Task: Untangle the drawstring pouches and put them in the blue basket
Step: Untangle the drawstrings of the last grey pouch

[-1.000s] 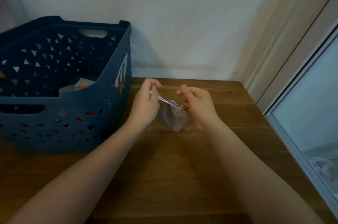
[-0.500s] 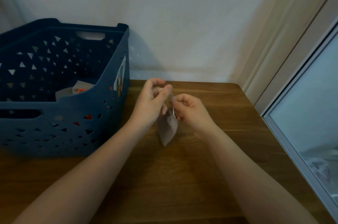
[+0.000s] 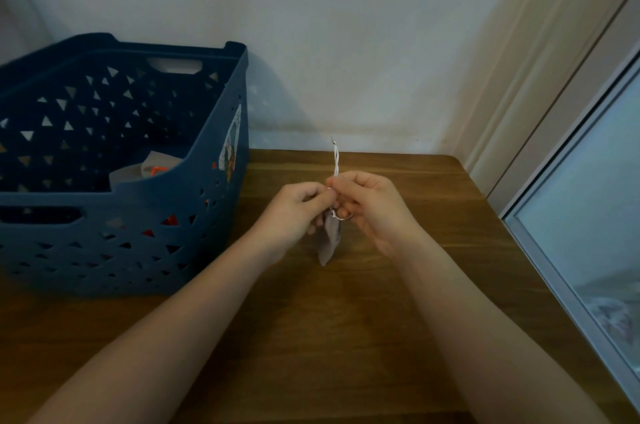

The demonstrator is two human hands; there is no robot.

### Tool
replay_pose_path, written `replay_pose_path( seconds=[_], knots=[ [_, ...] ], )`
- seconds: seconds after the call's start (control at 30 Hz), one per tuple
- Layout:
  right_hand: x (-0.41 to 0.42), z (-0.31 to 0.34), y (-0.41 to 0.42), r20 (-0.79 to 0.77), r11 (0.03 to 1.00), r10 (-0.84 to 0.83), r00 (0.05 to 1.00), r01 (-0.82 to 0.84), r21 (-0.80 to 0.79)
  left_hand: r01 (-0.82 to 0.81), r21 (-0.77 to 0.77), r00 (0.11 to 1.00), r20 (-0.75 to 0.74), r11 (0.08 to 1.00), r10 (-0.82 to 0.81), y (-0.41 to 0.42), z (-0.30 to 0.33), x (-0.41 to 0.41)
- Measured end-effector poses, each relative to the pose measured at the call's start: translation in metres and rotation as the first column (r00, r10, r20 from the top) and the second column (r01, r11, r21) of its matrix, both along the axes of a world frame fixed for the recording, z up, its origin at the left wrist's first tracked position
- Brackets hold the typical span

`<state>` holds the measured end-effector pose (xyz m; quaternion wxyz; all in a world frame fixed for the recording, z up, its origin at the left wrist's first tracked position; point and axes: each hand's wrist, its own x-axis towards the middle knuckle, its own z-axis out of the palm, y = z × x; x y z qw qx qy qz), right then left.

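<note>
A small grey drawstring pouch [image 3: 328,240] hangs between my two hands above the wooden table [image 3: 346,319]. My left hand [image 3: 294,212] pinches the pouch's top edge. My right hand [image 3: 372,205] pinches the white drawstring [image 3: 335,160], whose free end sticks up above the fingers. The two hands touch at the fingertips. The blue basket [image 3: 121,215] with triangular holes stands at the left, and pale pouches with an orange cord [image 3: 152,169] lie inside it.
A white wall runs behind the table. At the right a window frame [image 3: 554,285] borders the table's edge. A sticker [image 3: 231,149] is on the basket's right wall.
The hands have come together at the pouch's mouth. The drawstring, stretched sideways between them a second ago, now points upward from my right hand, and the pouch hangs lower.
</note>
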<state>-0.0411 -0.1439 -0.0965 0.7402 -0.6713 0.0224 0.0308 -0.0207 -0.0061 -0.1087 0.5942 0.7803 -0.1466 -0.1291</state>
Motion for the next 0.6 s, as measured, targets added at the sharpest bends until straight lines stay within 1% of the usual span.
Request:
replay_pose_path(
  seconds=[0.07,0.13,0.17,0.2,0.23,0.3,0.33,0.4,0.47,0.5,0.6],
  knots=[
    [0.000,-0.001,-0.002,-0.029,0.996,-0.065,0.997,0.067,0.052,0.010,-0.187,0.983,-0.177,0.982,-0.044,0.001,0.001,-0.001],
    [0.002,-0.005,-0.006,-0.087,0.979,-0.164,0.983,0.173,0.109,-0.027,-0.330,0.951,-0.301,0.944,-0.078,0.002,0.002,-0.001],
    [0.002,-0.007,-0.007,-0.121,0.967,-0.205,0.971,0.220,0.127,-0.043,-0.345,0.940,-0.332,0.938,-0.079,0.002,0.001,-0.002],
    [0.001,-0.009,-0.009,-0.153,0.954,-0.237,0.959,0.260,0.150,-0.047,-0.317,0.937,-0.342,0.947,-0.068,0.001,0.000,-0.002],
    [0.001,-0.009,-0.010,-0.179,0.940,-0.256,0.950,0.288,0.185,-0.040,-0.249,0.942,-0.333,0.968,-0.046,0.000,-0.001,-0.003],
    [-0.002,-0.006,-0.011,-0.192,0.911,-0.263,0.945,0.309,0.272,-0.022,-0.066,0.965,-0.262,0.998,0.004,-0.002,-0.003,-0.004],
    [-0.003,-0.003,-0.011,-0.178,0.901,-0.259,0.949,0.304,0.310,-0.022,0.010,0.979,-0.203,1.000,0.023,-0.004,-0.003,-0.004],
    [-0.005,0.006,-0.010,-0.131,0.894,-0.225,0.966,0.258,0.366,-0.030,0.122,0.999,-0.030,0.992,0.034,-0.006,-0.004,-0.003],
    [-0.005,0.013,-0.007,-0.087,0.903,-0.157,0.984,0.178,0.392,-0.019,0.222,0.990,0.142,0.975,-0.013,-0.007,-0.005,-0.003],
    [-0.005,0.016,-0.005,-0.072,0.912,-0.119,0.990,0.138,0.386,0.003,0.260,0.980,0.192,0.966,-0.055,-0.008,-0.004,-0.004],
    [-0.001,0.020,0.003,-0.062,0.943,-0.061,0.996,0.078,0.325,0.079,0.308,0.953,0.256,0.948,-0.162,-0.008,-0.002,-0.006]
  ],
)
